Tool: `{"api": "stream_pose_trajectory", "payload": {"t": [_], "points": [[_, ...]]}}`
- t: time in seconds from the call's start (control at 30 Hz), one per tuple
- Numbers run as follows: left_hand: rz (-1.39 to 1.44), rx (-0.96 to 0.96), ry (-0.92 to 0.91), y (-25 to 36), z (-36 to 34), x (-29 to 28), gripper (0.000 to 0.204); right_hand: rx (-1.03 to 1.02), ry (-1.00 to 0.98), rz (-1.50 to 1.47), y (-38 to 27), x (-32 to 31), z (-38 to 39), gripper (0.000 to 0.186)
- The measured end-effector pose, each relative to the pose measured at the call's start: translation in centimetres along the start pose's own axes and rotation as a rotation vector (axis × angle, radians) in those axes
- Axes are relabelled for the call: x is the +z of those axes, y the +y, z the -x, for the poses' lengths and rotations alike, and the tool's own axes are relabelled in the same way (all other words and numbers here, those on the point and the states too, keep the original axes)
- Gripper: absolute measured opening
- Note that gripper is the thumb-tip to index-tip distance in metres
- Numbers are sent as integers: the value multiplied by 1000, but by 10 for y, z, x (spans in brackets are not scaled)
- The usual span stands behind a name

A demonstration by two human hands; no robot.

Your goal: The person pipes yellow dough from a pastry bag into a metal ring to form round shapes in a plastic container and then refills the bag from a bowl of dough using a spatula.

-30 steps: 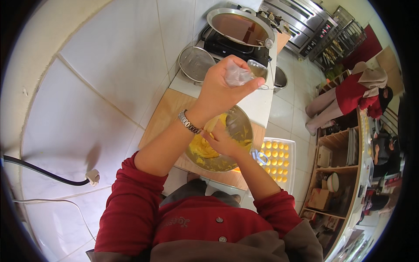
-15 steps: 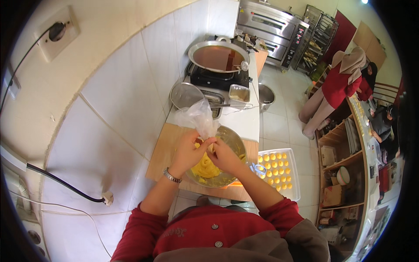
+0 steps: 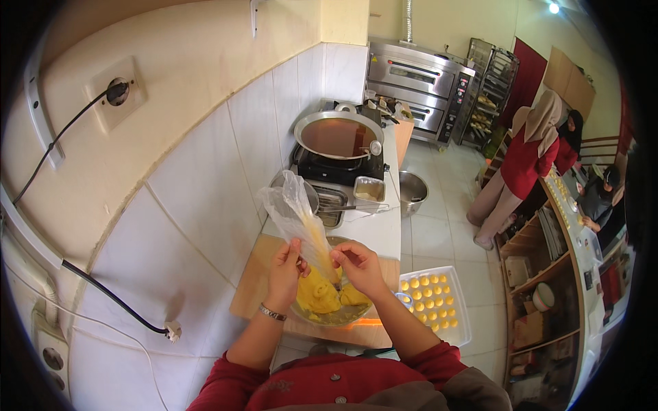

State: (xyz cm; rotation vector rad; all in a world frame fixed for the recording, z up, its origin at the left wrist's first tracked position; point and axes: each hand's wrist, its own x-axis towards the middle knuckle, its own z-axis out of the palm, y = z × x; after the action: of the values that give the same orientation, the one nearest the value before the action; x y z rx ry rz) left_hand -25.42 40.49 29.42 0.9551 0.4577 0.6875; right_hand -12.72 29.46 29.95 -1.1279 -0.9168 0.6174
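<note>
A clear plastic bag (image 3: 299, 211) stands stretched between my two hands, above a metal bowl (image 3: 358, 316). Its lower part hangs down into the bowl against a mound of thick yellow dough (image 3: 318, 293). My left hand (image 3: 282, 275), with a metal wristwatch below it, pinches the bag's left edge between thumb and fingers. On the other side, my right hand (image 3: 362, 267) pinches the right edge. The bag's upper end flares loosely away from me. Whether the bag holds any dough is hard to tell through the film.
Under the bowl lies a wooden board (image 3: 255, 279). Beyond it are a strainer (image 3: 314, 198), a small square tin (image 3: 370, 189) and a wide pan of brown liquid (image 3: 337, 137) on a stove. A white tray of yellow rounds (image 3: 430, 301) sits to the right. Co-workers (image 3: 528, 157) stand farther right.
My hands have moved apart, and the bunched bag between them is now spread and taller. The view has tilted up, showing more of the room.
</note>
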Motion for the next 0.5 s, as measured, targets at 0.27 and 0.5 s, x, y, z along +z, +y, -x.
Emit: {"api": "stream_pose_trajectory", "payload": {"t": [0.27,0.5], "points": [[163,-33,-120,32,21,20,34,-470,-150,884,-10,8,15,9],[-59,-20,-126,11,28,19,27,254,-79,280,-34,15,1,19]]}}
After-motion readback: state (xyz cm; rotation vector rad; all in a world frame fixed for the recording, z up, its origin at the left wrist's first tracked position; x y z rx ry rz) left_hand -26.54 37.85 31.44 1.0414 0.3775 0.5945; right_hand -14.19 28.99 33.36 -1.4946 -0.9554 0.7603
